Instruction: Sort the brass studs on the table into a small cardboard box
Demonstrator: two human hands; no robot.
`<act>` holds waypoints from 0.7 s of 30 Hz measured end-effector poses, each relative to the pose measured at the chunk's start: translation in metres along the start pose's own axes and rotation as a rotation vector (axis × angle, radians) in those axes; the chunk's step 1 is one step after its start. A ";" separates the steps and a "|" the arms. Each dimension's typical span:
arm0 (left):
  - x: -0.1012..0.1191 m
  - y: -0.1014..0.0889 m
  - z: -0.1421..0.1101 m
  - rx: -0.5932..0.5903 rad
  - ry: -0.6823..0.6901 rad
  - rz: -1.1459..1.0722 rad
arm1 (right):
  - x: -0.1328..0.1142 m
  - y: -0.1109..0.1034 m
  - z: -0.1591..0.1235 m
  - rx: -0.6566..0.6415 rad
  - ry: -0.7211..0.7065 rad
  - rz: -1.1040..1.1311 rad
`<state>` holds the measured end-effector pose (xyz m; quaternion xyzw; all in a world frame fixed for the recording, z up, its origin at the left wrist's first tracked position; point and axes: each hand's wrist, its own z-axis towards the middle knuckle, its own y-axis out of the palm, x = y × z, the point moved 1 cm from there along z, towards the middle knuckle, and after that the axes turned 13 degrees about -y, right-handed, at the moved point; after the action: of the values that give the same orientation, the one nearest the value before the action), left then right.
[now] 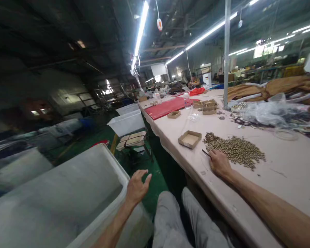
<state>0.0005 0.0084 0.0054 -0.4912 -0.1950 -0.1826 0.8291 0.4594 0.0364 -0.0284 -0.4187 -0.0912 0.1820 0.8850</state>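
Note:
My right hand (219, 163) rests on the pale table at the near edge of a pile of small brass-coloured metal pieces (237, 150). Its fingers are closed around a thin dark stick-like tool (205, 152) whose exact kind I cannot make out. Just beyond its tip lies a shallow open cardboard box (190, 139). My left hand (137, 186) hangs in the air beside the rim of a large white bin (116, 165), fingers apart, with nothing in it.
The cloth-covered table (175, 155) runs away from me on the right. Further along are small cardboard boxes (209, 110), a red sheet (165, 107) and a metal post (226, 55). Plastic bags (276, 110) lie at the right. A stool (131, 140) and white tubs (126, 122) stand left.

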 end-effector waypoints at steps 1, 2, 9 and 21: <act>0.020 0.017 0.014 -0.049 -0.072 -0.033 | 0.005 -0.006 0.006 0.013 -0.012 -0.010; 0.041 0.033 0.029 -0.083 -0.128 -0.070 | 0.013 -0.011 0.012 0.024 -0.008 -0.022; 0.153 0.139 0.159 -0.250 -0.294 -0.064 | 0.176 -0.070 -0.002 0.031 0.451 -0.195; 0.184 0.226 0.239 -0.380 -0.474 -0.087 | 0.264 -0.079 -0.105 -0.093 0.524 -0.520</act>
<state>0.2359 0.3012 0.0356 -0.6576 -0.3661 -0.1316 0.6452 0.7540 0.0210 -0.0316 -0.4537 0.0270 -0.1669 0.8750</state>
